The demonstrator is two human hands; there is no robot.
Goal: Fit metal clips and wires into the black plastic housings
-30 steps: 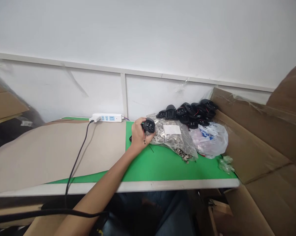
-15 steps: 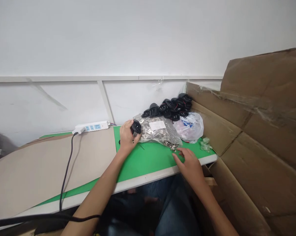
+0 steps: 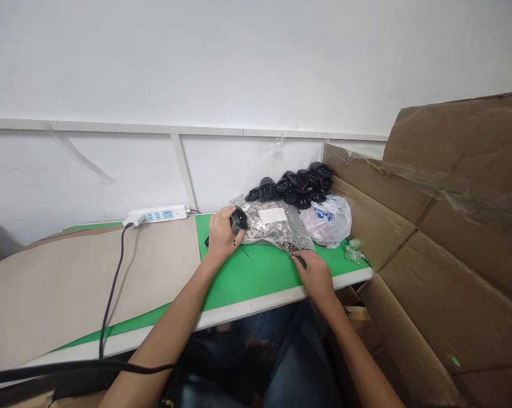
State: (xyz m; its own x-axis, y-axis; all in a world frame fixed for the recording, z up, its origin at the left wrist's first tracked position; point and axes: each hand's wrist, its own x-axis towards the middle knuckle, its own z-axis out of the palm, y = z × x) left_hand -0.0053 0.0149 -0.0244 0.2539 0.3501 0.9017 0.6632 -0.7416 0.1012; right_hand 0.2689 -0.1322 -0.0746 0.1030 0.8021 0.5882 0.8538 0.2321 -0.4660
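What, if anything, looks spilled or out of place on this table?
Small metal parts look spilled at the near edge of the clear bag, by the right hand: they seem loose rather than contained, though the plastic makes that hard to confirm.

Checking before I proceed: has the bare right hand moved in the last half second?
Yes: leftward, away from the right corner of the green, white-edged tabletop; the right hand now reaches small silvery metal parts.

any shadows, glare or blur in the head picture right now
Head view: the black cord casts a soft shadow on the beige sheet; the black part in the left hand shows small highlights; the small metal pieces by the right hand look too soft to tell apart.
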